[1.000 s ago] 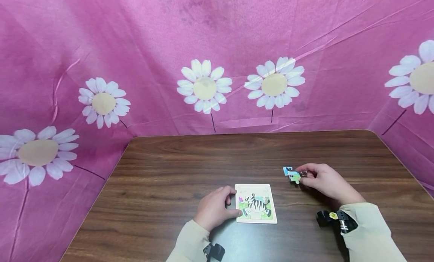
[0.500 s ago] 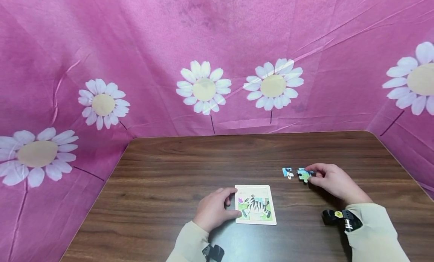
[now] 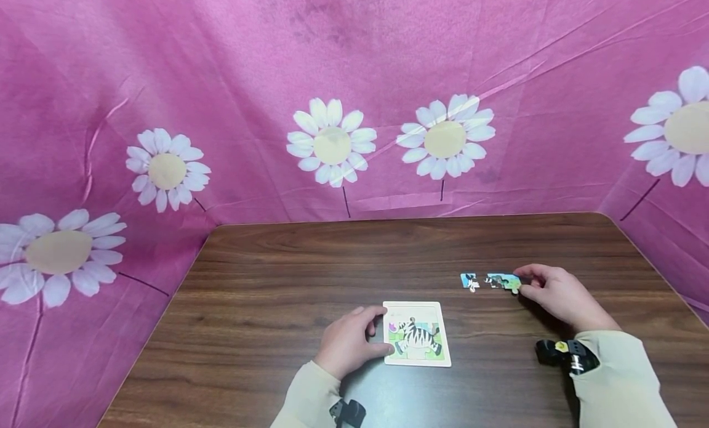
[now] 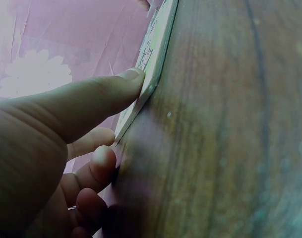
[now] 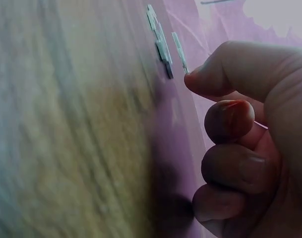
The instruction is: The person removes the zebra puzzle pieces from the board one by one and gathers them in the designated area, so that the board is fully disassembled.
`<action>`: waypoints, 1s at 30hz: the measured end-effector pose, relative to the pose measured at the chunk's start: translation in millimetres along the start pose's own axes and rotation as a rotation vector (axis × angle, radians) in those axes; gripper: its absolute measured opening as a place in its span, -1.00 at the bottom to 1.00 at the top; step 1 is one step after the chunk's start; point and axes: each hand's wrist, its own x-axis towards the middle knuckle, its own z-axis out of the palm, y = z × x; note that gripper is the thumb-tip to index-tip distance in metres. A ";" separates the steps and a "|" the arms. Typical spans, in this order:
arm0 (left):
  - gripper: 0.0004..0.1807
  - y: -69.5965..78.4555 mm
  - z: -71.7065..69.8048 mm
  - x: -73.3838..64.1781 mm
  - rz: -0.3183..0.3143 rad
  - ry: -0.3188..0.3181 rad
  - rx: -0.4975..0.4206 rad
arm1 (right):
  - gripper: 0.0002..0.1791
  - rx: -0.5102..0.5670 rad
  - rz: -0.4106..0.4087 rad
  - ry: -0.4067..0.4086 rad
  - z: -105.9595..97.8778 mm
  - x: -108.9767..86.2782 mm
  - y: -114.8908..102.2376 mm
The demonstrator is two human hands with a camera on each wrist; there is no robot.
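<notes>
Right hand (image 3: pixel 560 297): thumb and index finger are closing on the right end of a blue-and-green puzzle piece (image 3: pixel 512 282), pinching it at the far right of the table (image 3: pixel 288 280). In the right wrist view the other fingers are curling in toward the palm. A dark-and-white piece (image 3: pixel 495 282) is lying just left of the pinched one – whether the two are touching or overlapping, cannot tell. A blue piece with black-and-white markings (image 3: pixel 469 282) is lying farther left, apart from both.

Left hand (image 3: pixel 350 343): thumb and index finger are spreading well apart along the left side of the zebra puzzle board (image 3: pixel 418 363), the thumb resting on its face. The board is lying flat, nearer the person than the loose pieces.

Pale sleeves (image 3: pixel 617 369) are covering both forearms. Pink cloth (image 3: pixel 249 101) with white daisies is hanging behind the table.
</notes>
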 end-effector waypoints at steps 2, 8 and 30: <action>-0.30 -0.2 -0.3 -0.1 0.001 0.003 0.000 | -0.71 -0.002 0.003 0.000 -0.6 0.3 1.2; -0.31 -0.4 -0.3 0.2 0.004 0.005 -0.006 | -0.71 -0.010 0.005 0.014 -2.8 0.7 6.3; -0.31 -0.3 1.2 0.5 0.001 0.005 0.000 | -0.68 -0.022 0.024 0.005 -8.5 -0.1 23.7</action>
